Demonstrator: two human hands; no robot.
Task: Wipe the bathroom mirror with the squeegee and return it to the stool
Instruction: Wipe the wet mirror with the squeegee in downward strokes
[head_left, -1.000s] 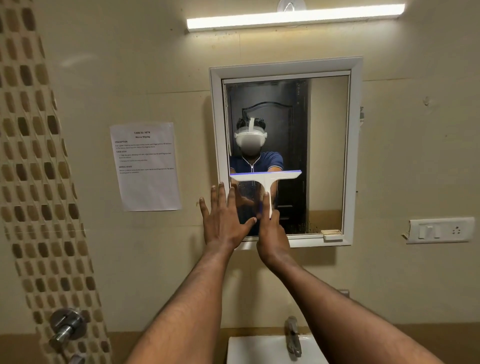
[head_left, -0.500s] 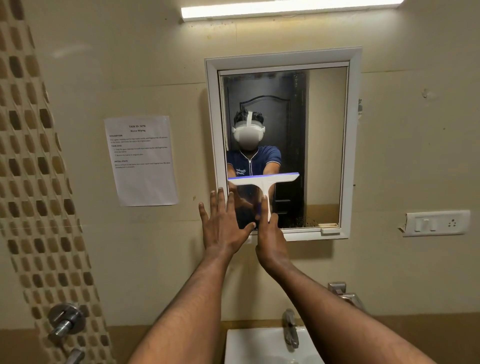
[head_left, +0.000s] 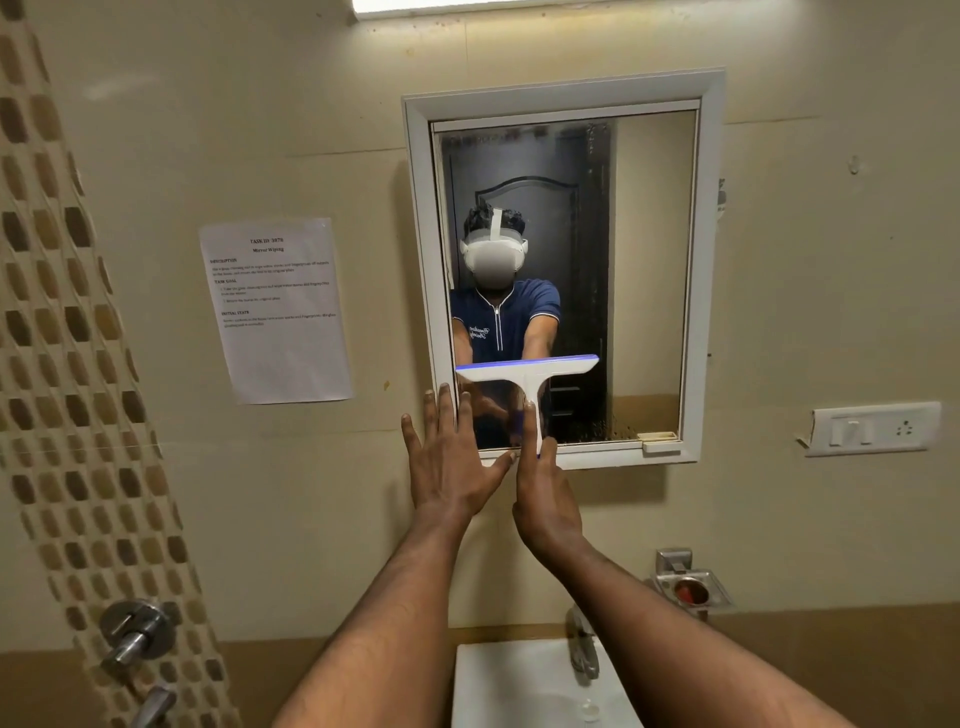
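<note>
A white-framed mirror (head_left: 706, 270) hangs on the beige wall ahead. A white squeegee (head_left: 524, 370) with a blue blade edge lies flat against the lower left part of the glass, blade horizontal, handle pointing down. My right hand (head_left: 545, 488) grips the handle, with the index finger stretched up along it. My left hand (head_left: 447, 462) is spread flat against the mirror frame's lower left corner and the wall, fingers apart, holding nothing. The stool is out of view.
A paper notice (head_left: 275, 312) is taped to the wall left of the mirror. Below are a white basin (head_left: 498, 686) with a tap (head_left: 582, 649), a metal soap holder (head_left: 691, 587) at right, a switch plate (head_left: 872, 428), and shower valves (head_left: 132, 634) on the tiled strip.
The squeegee has slid a little down the glass with my right hand. My head has tilted down, so the mirror sits higher and the basin and soap holder show more.
</note>
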